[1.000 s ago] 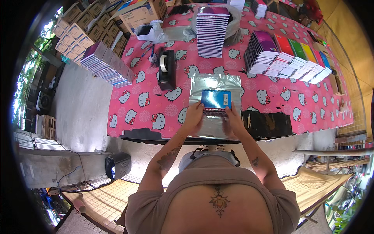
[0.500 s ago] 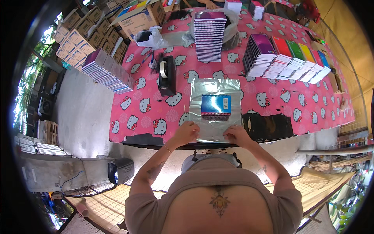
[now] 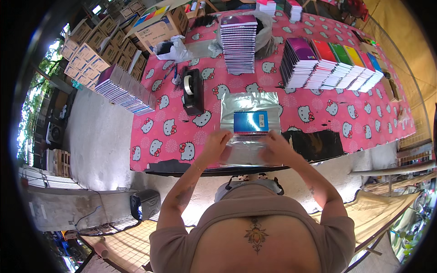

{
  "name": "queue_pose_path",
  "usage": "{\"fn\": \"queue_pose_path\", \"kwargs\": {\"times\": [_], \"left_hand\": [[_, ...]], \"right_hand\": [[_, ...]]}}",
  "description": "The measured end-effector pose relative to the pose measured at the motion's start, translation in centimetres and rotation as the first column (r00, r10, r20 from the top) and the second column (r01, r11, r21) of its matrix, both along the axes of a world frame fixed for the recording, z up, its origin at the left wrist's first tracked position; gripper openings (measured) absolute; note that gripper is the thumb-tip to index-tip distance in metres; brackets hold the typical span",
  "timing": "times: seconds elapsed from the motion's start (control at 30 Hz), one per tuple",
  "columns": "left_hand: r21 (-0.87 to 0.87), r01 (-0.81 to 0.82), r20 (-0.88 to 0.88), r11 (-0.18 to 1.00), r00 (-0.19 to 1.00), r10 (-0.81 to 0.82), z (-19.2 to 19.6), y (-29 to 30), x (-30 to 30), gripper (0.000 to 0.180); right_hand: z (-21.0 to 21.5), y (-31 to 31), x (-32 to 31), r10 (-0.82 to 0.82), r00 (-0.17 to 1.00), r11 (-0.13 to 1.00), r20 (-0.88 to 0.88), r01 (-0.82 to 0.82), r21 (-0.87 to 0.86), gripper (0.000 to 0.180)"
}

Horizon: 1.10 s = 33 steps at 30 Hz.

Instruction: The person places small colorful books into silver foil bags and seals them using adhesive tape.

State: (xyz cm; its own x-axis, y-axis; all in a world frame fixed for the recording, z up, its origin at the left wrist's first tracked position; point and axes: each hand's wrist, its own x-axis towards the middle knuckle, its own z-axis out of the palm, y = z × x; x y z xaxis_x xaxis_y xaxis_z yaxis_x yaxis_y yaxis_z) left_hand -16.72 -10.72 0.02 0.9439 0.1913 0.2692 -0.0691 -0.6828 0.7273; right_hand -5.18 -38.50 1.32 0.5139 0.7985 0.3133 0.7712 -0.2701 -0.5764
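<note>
A blue spiral notebook (image 3: pixel 250 122) lies on a silver wrapping sheet (image 3: pixel 249 101) spread on the pink cartoon-cat tablecloth (image 3: pixel 168 136). My left hand (image 3: pixel 217 144) grips the sheet's near left edge. My right hand (image 3: pixel 276 148) grips its near right edge. Between the two hands the near part of the sheet is lifted and folded up against the notebook's near side. The notebook's far half and the far part of the sheet lie flat and uncovered.
A black tape dispenser (image 3: pixel 192 91) stands left of the sheet. Behind it rises a tall stack of notebooks (image 3: pixel 239 43); coloured notebook stacks (image 3: pixel 327 63) fan out at the right. A black sheet (image 3: pixel 314 144) lies by my right hand. Cardboard boxes (image 3: pixel 91 45) fill the far left.
My hands left the notebook, dropped to the sheet's near edge, took hold of it and raised it toward the notebook.
</note>
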Motion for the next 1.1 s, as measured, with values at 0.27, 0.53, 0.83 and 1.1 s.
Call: {"fn": "queue_pose_path", "kwargs": {"times": [0.27, 0.53, 0.83, 1.1], "left_hand": [[-0.119, -0.140, -0.253, 0.983, 0.962, 0.107, 0.6, 2.7, 5.4, 0.030], [0.104, -0.019, 0.080, 0.994, 0.997, 0.011, 1.7, 3.3, 12.9, 0.027], [0.515, 0.371, -0.178, 0.773, 0.928, -0.327, -2.2, 1.7, 21.9, 0.012], [0.521, 0.263, -0.110, 0.812, 0.964, -0.241, -0.2, 1.7, 20.9, 0.023]], "right_hand": [[0.9, 4.3, -2.4, -0.114, 0.969, 0.987, 0.218, 0.135, -0.083, 0.049], [-1.1, 7.0, -3.6, -0.205, 0.950, 0.969, 0.235, 0.231, -0.090, 0.056], [-1.0, 7.2, -3.8, -0.207, 0.944, 0.957, 0.256, 0.250, -0.147, 0.052], [-1.4, 7.1, -3.8, -0.204, 0.943, 0.959, 0.262, 0.247, -0.142, 0.053]]}}
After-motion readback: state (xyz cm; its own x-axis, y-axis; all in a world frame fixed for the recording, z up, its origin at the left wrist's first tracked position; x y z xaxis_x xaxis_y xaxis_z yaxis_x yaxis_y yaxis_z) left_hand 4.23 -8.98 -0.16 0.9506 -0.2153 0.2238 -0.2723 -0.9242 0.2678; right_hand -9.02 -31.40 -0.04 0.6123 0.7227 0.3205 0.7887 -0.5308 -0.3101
